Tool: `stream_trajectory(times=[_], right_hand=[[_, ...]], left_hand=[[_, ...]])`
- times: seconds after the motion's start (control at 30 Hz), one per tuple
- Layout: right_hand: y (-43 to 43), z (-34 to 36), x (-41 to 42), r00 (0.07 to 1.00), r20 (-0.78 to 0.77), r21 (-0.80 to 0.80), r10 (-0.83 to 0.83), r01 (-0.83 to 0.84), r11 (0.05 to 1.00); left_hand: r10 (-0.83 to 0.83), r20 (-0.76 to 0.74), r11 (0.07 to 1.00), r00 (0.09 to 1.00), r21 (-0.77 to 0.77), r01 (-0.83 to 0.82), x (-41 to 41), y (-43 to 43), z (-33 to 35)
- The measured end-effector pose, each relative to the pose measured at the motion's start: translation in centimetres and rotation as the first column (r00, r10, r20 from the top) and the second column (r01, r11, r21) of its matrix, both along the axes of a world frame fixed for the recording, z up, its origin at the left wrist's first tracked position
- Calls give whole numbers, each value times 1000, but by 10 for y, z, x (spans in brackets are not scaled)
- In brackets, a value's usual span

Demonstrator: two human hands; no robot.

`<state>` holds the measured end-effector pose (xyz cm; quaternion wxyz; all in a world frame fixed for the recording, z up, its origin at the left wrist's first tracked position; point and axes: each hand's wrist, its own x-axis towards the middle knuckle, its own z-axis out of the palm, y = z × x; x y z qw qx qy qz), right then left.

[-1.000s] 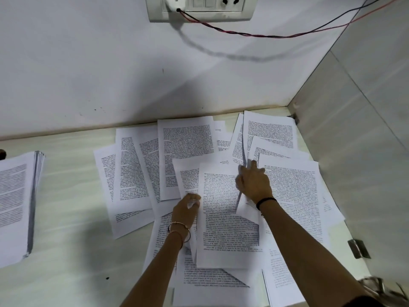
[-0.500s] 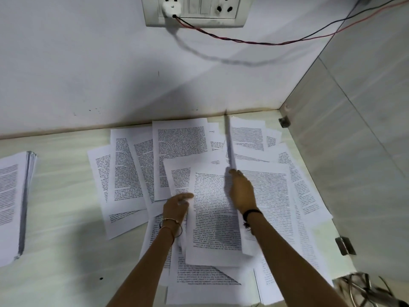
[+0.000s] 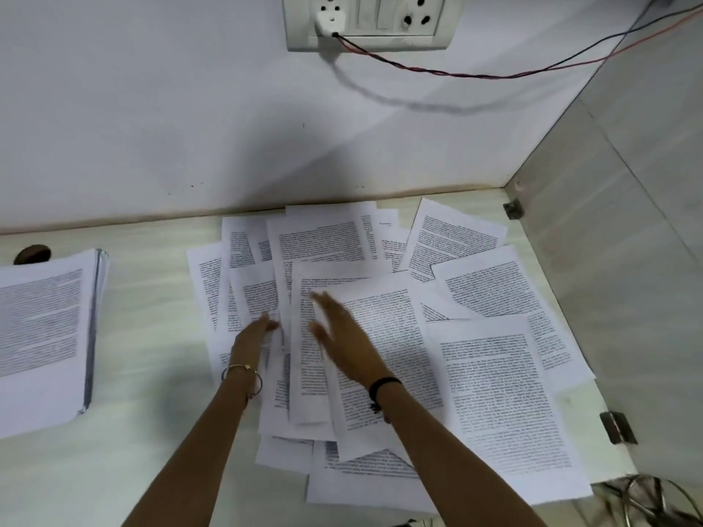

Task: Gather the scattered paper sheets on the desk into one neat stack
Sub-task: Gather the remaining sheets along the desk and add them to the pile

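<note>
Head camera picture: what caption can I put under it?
Left hand and right hand, fingers straight, over scattered paper sheets on the desk, a thick stack lying at the far left.

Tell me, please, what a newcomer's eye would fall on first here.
First, the loose spread of white printed paper sheets covering the middle and right of the pale desk, with the left hand and right hand open-fingered over them. Next, the thick tidy stack of printed pages at the left, and the white wall socket plate above, trailing a twisted red-and-black wire.
</note>
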<state>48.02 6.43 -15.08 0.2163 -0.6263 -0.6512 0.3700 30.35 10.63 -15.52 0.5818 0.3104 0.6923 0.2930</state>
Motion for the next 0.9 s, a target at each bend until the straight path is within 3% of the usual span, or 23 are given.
stream_trajectory(times=[0.07, 0.13, 0.2, 0.23, 0.27, 0.4, 0.43, 0.57, 0.67, 0.8, 0.9], right_hand=[[-10, -11, 20, 961, 54, 151, -270, 259, 954], [-21, -25, 46, 791, 150, 312, -593, 531, 788], [-32, -32, 66, 551, 209, 228, -808, 776, 588], [-38, -33, 71, 480, 241, 138, -843, 843, 520], [-43, -35, 73, 470, 254, 82, -845, 860, 503], [-46, -41, 56, 726, 88, 63, -682, 679, 731], [-42, -41, 50, 749, 64, 64, -660, 657, 752], [-25, -34, 36, 699, 72, 38, -711, 711, 702], [-21, -32, 33, 860, 32, -1, -510, 510, 860], [-14, -29, 31, 812, 43, -27, -582, 583, 812], [-17, -27, 25, 911, -50, -113, -409, 402, 909]], left_hand=[[-61, -106, 998, 993, 1, 61, 1, 1, -2], [-153, -217, 988, 964, -13, 154, 7, 0, -2], [-191, -282, 981, 940, -20, 193, 12, -2, -2], [-194, -285, 980, 939, -15, 198, 14, -4, -2], [-194, -284, 980, 939, -9, 200, 17, -6, -3], [-166, -295, 980, 941, 53, 189, 26, -14, -2], [-134, -281, 983, 950, 80, 163, 28, -14, 0], [-21, -304, 990, 952, 129, 63, 27, -16, 5], [-40, -233, 994, 972, 88, 62, 23, -15, 3], [-46, -100, 999, 994, 23, 48, 14, -12, -5], [-26, -38, 1000, 999, 1, 26, 8, -10, -12]])
